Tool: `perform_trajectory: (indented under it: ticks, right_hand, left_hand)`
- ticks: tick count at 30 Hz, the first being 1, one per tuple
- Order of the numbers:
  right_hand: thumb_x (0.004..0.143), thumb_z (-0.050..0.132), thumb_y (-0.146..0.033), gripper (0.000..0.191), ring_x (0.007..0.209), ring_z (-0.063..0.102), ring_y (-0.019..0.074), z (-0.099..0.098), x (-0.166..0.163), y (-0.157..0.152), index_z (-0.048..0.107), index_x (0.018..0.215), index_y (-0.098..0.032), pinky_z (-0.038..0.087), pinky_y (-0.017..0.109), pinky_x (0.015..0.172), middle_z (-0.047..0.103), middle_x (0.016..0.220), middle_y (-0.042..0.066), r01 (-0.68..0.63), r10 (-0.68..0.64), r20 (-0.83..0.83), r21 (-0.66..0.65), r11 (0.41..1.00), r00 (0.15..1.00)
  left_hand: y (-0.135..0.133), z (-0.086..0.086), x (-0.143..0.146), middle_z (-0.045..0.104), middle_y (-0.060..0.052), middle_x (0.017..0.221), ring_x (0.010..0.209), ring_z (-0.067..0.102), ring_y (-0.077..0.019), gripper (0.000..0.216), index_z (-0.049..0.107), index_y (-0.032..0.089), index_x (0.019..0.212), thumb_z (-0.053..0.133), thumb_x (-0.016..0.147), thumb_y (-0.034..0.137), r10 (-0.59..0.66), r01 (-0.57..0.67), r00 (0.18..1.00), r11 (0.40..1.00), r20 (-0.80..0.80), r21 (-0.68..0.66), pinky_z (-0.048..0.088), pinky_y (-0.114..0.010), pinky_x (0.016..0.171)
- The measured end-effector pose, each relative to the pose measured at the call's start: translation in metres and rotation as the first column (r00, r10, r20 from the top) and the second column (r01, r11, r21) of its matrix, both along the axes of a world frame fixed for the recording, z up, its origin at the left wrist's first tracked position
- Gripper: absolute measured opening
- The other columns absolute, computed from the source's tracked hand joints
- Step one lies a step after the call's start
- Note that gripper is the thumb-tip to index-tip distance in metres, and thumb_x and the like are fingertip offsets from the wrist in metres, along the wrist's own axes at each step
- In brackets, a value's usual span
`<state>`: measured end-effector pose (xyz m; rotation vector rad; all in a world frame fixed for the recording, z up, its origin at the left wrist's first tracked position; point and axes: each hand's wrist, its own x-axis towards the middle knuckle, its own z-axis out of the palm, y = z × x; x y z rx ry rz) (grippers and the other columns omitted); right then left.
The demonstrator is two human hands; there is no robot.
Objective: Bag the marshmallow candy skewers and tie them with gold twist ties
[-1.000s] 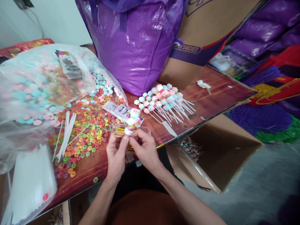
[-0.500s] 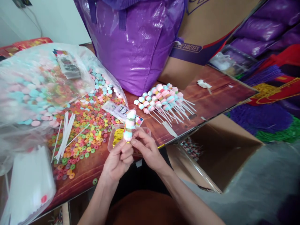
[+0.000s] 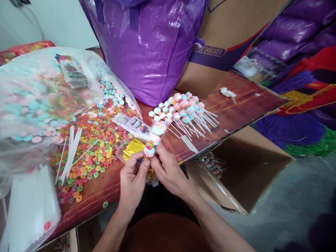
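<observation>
My left hand [image 3: 133, 178] and my right hand [image 3: 168, 169] pinch the lower end of a wrapped candy skewer [image 3: 154, 138], a stack of pastel sweets in a clear sleeve that leans up to the right. Both hands are closed on it just above the table's near edge. Under them lies a clear tray of gold twist ties [image 3: 133, 148]. A pile of finished pastel candy skewers [image 3: 181, 108] lies beyond on the wooden table [image 3: 236, 108]. Loose coloured ring candies [image 3: 91, 140] and white sticks [image 3: 69, 147] lie to the left.
A big purple bag [image 3: 149, 45] stands at the back, beside a cardboard box [image 3: 223, 38]. A clear bag of pastel candies [image 3: 39, 94] fills the left. A stack of clear sleeves [image 3: 28, 206] sits front left. An open carton [image 3: 244, 168] stands below the table's right edge.
The wrapped skewer has tilted from upright to leaning right. Both hands have shifted slightly right with it, still pinching its base.
</observation>
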<state>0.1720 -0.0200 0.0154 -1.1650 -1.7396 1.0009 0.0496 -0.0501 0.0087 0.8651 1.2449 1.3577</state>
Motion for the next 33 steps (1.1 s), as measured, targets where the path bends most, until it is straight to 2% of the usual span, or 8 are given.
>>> perform_trajectory:
  ticks: [6, 10, 13, 18, 23, 26, 30, 33]
  right_hand:
    - [0.098, 0.046, -0.032, 0.021, 0.050, 0.043, 0.0090, -0.001, 0.002, 0.000, 0.046, 0.080, -0.021, 0.038, 0.021, 0.048, 0.052, 0.064, -0.006, -0.122, 0.003, -0.332, -0.338, 0.933, 0.943]
    - [0.098, 0.047, -0.019, 0.016, 0.077, 0.063, 0.0142, -0.010, 0.003, 0.001, 0.062, 0.092, -0.020, 0.053, 0.027, 0.071, 0.066, 0.085, 0.003, 0.049, -0.027, -0.146, 0.149, 0.988, 0.989]
    - [0.096, 0.048, -0.009, 0.024, 0.099, 0.068, 0.0186, -0.016, 0.006, 0.004, 0.067, 0.105, -0.019, 0.056, 0.031, 0.083, 0.070, 0.103, 0.010, 0.047, -0.049, -0.010, 0.505, 0.862, 0.999]
    - [0.092, 0.054, -0.007, 0.018, 0.089, 0.070, 0.0202, -0.020, 0.003, 0.005, 0.067, 0.099, -0.018, 0.056, 0.032, 0.077, 0.072, 0.094, 0.010, 0.053, -0.140, 0.071, 0.688, 0.724, 0.988]
    - [0.095, 0.047, -0.008, 0.016, 0.072, 0.061, 0.0171, -0.018, -0.005, -0.001, 0.058, 0.091, -0.019, 0.050, 0.028, 0.064, 0.062, 0.079, 0.005, 0.199, -0.262, 0.046, 0.526, 0.827, 0.964]
    - [0.097, 0.045, -0.010, 0.016, 0.067, 0.056, 0.0152, -0.019, -0.003, -0.003, 0.055, 0.089, -0.019, 0.046, 0.027, 0.060, 0.056, 0.076, 0.002, 0.244, -0.285, 0.034, 0.425, 0.872, 0.958]
    - [0.097, 0.046, -0.009, 0.015, 0.069, 0.055, 0.0151, -0.015, 0.001, -0.005, 0.054, 0.089, -0.019, 0.045, 0.028, 0.064, 0.055, 0.077, 0.002, 0.165, -0.197, 0.029, 0.432, 0.887, 0.980]
    - [0.096, 0.046, -0.008, 0.016, 0.072, 0.056, 0.0149, -0.004, 0.003, -0.006, 0.054, 0.088, -0.019, 0.046, 0.027, 0.065, 0.056, 0.079, 0.002, 0.144, -0.153, -0.011, 0.401, 0.905, 0.988]
  left_hand:
    - [0.013, 0.007, -0.006, 0.057, 0.004, 0.062, 0.054, 0.048, -0.0045, 0.025, 0.070, 0.015, 0.083, 0.087, 0.069, 0.027, -0.004, 0.123, 0.867, 0.971, 0.498, -0.206, 0.039, -0.013, 0.050]
    - [0.021, 0.012, -0.010, 0.055, 0.005, 0.065, 0.051, 0.044, -0.0015, 0.031, 0.067, 0.013, 0.079, 0.091, 0.060, 0.015, 0.090, 0.196, 0.739, 0.920, 0.667, -0.340, 0.032, -0.011, 0.042]
    - [0.022, 0.014, -0.011, 0.055, 0.005, 0.067, 0.050, 0.044, -0.0007, 0.033, 0.066, 0.012, 0.078, 0.091, 0.057, 0.011, 0.127, 0.230, 0.676, 0.900, 0.726, -0.371, 0.032, -0.010, 0.041]
    - [0.018, 0.015, -0.003, 0.057, 0.005, 0.066, 0.051, 0.048, -0.0014, 0.034, 0.065, 0.012, 0.077, 0.092, 0.056, 0.012, 0.134, 0.254, 0.640, 0.893, 0.756, -0.373, 0.036, -0.010, 0.043]
    - [0.014, 0.008, 0.006, 0.065, 0.002, 0.080, 0.065, 0.059, -0.0064, 0.025, 0.068, 0.017, 0.088, 0.085, 0.072, 0.022, 0.089, 0.194, 0.718, 0.927, 0.690, -0.321, 0.048, -0.015, 0.057]
    - [0.020, 0.007, 0.006, 0.069, -0.006, 0.094, 0.084, 0.065, -0.0163, 0.030, 0.070, 0.015, 0.095, 0.074, 0.083, 0.042, -0.038, 0.315, 0.711, 0.910, 0.702, -0.270, 0.055, -0.027, 0.076]
    - [0.033, 0.011, 0.001, 0.069, -0.010, 0.098, 0.098, 0.065, -0.0238, 0.037, 0.071, 0.014, 0.095, 0.061, 0.090, 0.050, -0.150, 0.439, 0.656, 0.873, 0.740, -0.213, 0.054, -0.036, 0.090]
    - [0.035, 0.019, -0.005, 0.069, -0.010, 0.100, 0.103, 0.064, -0.0256, 0.042, 0.073, 0.015, 0.088, 0.057, 0.091, 0.054, -0.134, 0.367, 0.687, 0.912, 0.714, -0.183, 0.053, -0.037, 0.092]
